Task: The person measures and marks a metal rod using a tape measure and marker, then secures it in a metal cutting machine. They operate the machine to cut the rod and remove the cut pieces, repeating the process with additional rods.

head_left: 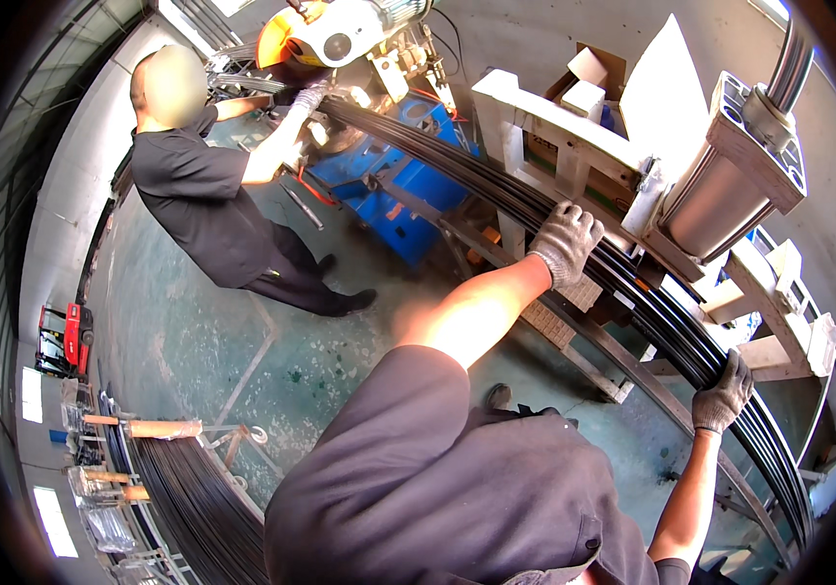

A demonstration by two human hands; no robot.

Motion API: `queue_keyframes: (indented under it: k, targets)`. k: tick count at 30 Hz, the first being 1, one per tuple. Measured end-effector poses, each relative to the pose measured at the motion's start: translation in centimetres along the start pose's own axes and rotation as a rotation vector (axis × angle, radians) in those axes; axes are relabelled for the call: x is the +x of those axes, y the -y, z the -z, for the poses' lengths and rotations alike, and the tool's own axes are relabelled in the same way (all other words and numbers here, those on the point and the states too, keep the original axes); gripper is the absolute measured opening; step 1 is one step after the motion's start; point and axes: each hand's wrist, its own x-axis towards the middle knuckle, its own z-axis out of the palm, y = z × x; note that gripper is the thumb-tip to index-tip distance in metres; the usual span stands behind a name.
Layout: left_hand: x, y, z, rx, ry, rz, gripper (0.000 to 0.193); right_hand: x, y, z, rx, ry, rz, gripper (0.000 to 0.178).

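Note:
A bundle of long dark rods runs from the cutting machine at the upper left down to the lower right. My left hand, in a grey work glove, is closed over the bundle near its middle. Farther right, my gloved right hand wraps round the same rods from the near side. The rods rest along a metal rail stand. How many rods each hand holds is hidden by the fingers.
At the upper left a co-worker reaches to the rods by a cut-off saw with an orange guard, above a blue base. A large metal cylinder stands behind the bundle. More rods lie on a rack at lower left.

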Motion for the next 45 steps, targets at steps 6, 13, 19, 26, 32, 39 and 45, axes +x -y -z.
queue_keyframes:
  k: [6, 13, 19, 26, 32, 39, 45]
  targets:
    - [0.13, -0.05, -0.01, 0.004, -0.005, -0.002, 0.066, -0.08, -0.06, -0.06, -0.006, -0.007, -0.006, 0.064]
    - [0.06, -0.09, -0.27, 0.022, -0.011, 0.007, 0.064, -0.02, 0.03, -0.01, -0.010, 0.005, -0.012, 0.065]
    - [0.08, -0.10, -0.32, 0.018, -0.021, 0.008, 0.063, -0.04, 0.01, -0.02, -0.017, -0.002, -0.003, 0.065]
    - [0.01, -0.12, -0.06, -0.001, -0.019, 0.004, 0.064, -0.07, 0.03, -0.02, -0.016, 0.001, 0.001, 0.065]
    - [0.08, -0.11, -0.50, 0.011, -0.026, 0.003, 0.064, -0.12, -0.13, -0.23, -0.011, -0.005, 0.003, 0.066]
    - [0.08, -0.14, -0.50, 0.021, -0.036, 0.000, 0.064, -0.17, -0.19, -0.22, -0.007, -0.013, 0.004, 0.065]
    - [0.15, -0.11, -0.74, 0.015, -0.026, 0.008, 0.064, -0.06, -0.02, -0.16, -0.008, -0.018, 0.005, 0.066]
